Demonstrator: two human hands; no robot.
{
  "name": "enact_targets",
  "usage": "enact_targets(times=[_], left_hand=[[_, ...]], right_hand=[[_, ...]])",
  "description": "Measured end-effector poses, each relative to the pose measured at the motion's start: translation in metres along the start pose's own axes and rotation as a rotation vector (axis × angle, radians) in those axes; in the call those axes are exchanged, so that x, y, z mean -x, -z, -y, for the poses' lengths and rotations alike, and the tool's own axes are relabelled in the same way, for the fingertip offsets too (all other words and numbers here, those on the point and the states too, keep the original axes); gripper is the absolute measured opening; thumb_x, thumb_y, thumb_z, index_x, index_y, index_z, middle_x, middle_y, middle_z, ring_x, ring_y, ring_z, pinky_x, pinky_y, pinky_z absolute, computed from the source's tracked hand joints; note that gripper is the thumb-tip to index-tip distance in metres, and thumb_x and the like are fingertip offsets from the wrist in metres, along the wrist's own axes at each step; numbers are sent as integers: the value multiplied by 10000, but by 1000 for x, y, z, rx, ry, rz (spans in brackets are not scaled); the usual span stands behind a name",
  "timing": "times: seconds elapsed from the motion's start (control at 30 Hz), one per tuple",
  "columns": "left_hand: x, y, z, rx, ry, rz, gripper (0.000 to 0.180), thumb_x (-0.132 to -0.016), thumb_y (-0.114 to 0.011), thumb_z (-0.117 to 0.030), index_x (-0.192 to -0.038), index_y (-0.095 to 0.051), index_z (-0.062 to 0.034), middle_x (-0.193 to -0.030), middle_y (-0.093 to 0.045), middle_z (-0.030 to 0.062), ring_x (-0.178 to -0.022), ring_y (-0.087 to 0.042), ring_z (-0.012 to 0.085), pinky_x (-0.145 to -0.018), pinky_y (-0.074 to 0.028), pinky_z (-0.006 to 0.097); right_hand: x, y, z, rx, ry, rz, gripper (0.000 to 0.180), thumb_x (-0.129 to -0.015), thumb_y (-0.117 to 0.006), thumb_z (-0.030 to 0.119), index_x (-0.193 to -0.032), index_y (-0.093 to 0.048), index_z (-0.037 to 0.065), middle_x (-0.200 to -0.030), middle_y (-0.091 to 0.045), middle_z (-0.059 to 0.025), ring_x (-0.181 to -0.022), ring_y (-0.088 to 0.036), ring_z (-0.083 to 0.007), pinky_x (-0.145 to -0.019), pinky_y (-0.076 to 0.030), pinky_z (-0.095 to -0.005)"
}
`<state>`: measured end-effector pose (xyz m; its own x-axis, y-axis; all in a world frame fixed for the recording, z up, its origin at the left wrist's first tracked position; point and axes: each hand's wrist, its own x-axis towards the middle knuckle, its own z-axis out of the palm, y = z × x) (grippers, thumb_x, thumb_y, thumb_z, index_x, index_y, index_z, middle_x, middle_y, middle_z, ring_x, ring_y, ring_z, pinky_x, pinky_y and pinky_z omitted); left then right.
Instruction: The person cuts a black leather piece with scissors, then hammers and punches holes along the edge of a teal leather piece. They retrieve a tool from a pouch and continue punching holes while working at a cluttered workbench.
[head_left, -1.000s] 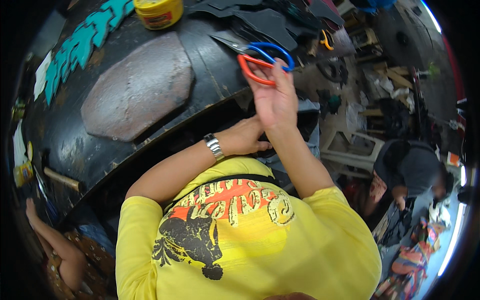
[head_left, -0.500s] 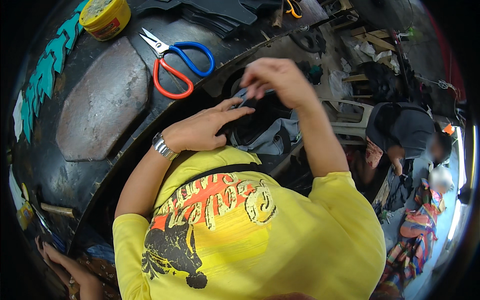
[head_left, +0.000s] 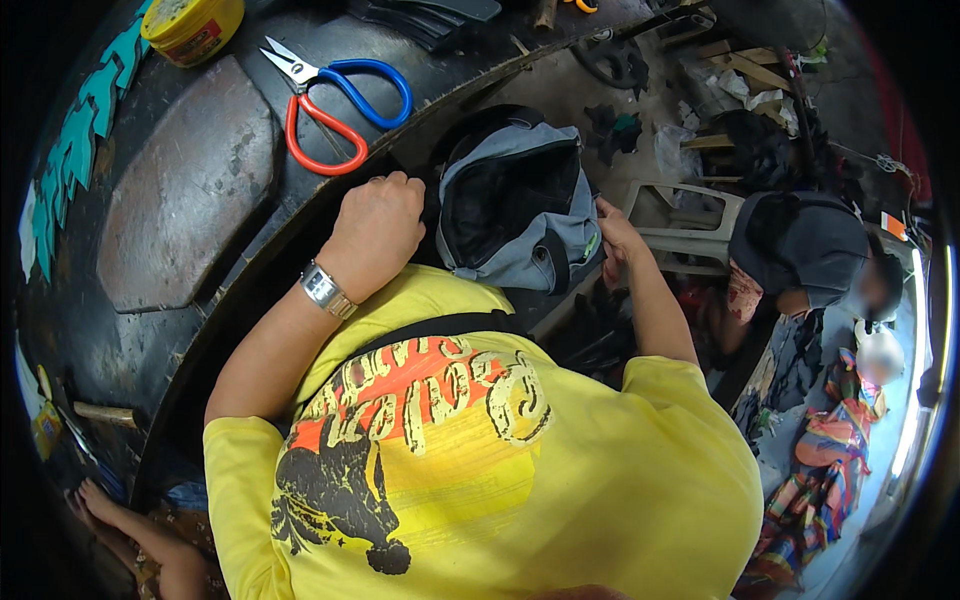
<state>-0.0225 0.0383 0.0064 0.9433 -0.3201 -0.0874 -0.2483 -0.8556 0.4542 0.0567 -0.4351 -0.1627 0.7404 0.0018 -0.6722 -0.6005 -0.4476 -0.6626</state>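
Observation:
A grey-blue bag (head_left: 500,256) with a black lining gapes open in front of my yellow shirt. My right hand (head_left: 622,243) is at the bag's right side, fingers bent and closed against its edge. Just left of the bag, by the table's edge, my left hand (head_left: 380,222) is curled with the knuckles up; whatever its fingers hold, if anything, is hidden. A watch (head_left: 327,289) sits on my left wrist. Scissors (head_left: 312,75) with one red and one blue handle lie on the table, blades apart, beyond my left hand.
On the dark table (head_left: 225,345) are a thick worn slab (head_left: 190,190), a yellow tub (head_left: 195,28), teal cut pieces (head_left: 85,140) and black sheets (head_left: 430,20). A beige plastic chair (head_left: 690,235) stands right of the bag. Other people sit at the right and lower left.
My right hand has come down from above the bag to its right side. My left hand has drawn back left and curled its fingers. The bag's opening now shows fully.

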Motion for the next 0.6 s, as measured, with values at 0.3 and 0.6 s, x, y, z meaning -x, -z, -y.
enact_targets(times=[0.3, 0.6], left_hand=[[-15, 47, -22, 1165, -85, 337, 288, -839, -870, -215, -903, -690, 1, -748, -675, 16, -713, -589, 43, -689, -492, 241], [-24, 147, -52, 1056, -465, 143, 260, -828, -887, -151, -907, -676, -23, -749, -631, -18, -642, -584, 44, -609, -449, 189]], right_hand=[[50, 44, 128, -523, 297, -121, 270, -995, -560, 274, -1063, -643, 27, -831, -696, -122, -682, -681, -238, -616, -576, -423], [203, -6, 267, -675, 731, 955, 754, -1094, -404, 507, -1440, -331, -159, -897, -684, -234, -553, -657, -274, -771, -608, -463]])
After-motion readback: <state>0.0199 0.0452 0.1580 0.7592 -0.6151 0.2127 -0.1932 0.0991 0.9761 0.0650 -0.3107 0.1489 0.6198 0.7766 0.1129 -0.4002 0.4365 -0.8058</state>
